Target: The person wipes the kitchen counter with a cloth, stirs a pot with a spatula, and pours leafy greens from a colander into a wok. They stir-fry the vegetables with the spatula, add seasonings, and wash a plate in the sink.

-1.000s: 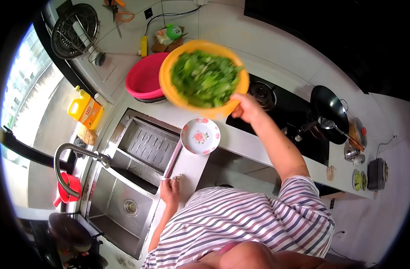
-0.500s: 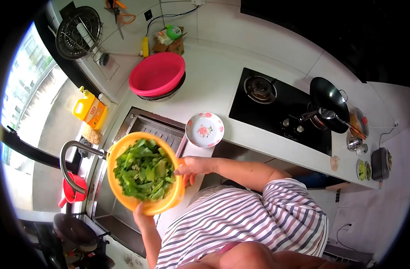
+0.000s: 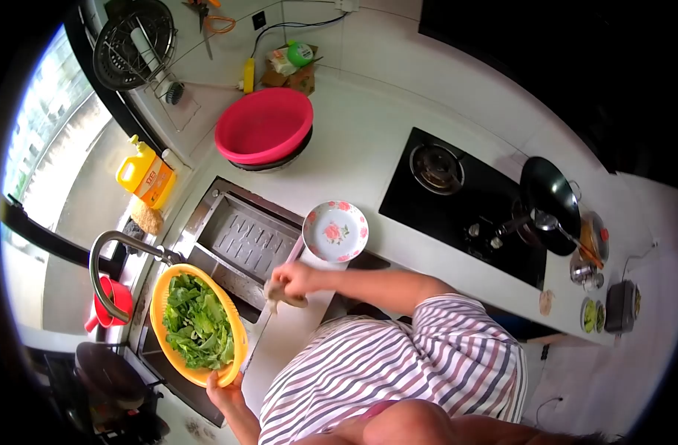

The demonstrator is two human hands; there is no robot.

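Observation:
My left hand (image 3: 228,394) grips the lower rim of a yellow colander (image 3: 239,343), which is tilted over the sink (image 3: 168,374) beside the faucet (image 3: 101,256). Chopped leafy greens (image 3: 198,322) fill the colander. My right hand (image 3: 293,277) is closed on a pale, crumpled cloth (image 3: 285,298) at the counter's front edge, right of the sink. Above this hand, a white bowl with pink flowers (image 3: 335,231) rests on the counter and appears to hold nothing. A metal drain tray (image 3: 250,235) sits in the far part of the sink.
A pink basin (image 3: 265,126) stands on the counter behind the sink. Yellow bottle (image 3: 146,178) and red ladle-like scoop (image 3: 113,300) are by the window. To the right are a gas stove (image 3: 458,200), a wok (image 3: 550,196) and small plates of food (image 3: 591,315).
My right hand has let go of the colander and now holds a cloth by the counter edge. The colander has moved left and down in my left hand and tilted more.

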